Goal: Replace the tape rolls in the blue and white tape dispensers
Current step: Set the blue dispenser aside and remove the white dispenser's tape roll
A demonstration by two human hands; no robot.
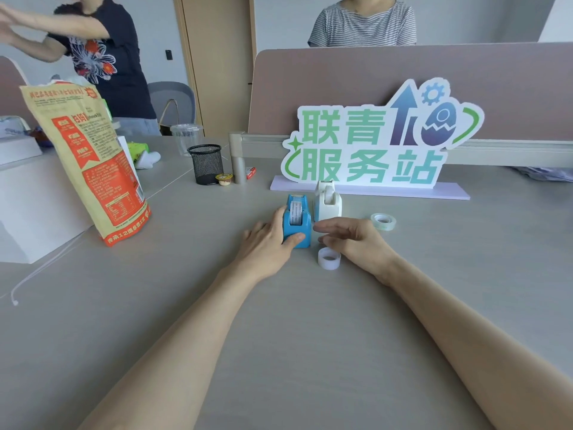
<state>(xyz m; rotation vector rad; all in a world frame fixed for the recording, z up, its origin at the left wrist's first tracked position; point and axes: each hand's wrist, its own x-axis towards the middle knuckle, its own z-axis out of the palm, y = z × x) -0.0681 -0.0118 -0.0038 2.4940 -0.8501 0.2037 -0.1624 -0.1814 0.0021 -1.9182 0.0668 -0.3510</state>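
Left hand (266,240): centre of frame, thumb and fingers wrapped round the blue dispenser (305,228), which has a roll in it.
Right hand (350,237): fingers straight, together, tips just beside the dispenser's right side (contact unclear).
White dispenser (327,203): upright just behind, on the table (310,321).
Clear roll (383,221): right of centre, lying flat.
White roll (329,258): just below the right hand.

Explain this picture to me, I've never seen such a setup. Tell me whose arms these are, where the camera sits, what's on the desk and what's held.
No machine: a person wears one camera on the head, looking down at their own arms. The left hand grips the blue tape dispenser; the right hand is open beside it, holding nothing. Also on the desk: a white tape dispenser, a clear tape roll, a white tape roll, a sign, a mesh cup.
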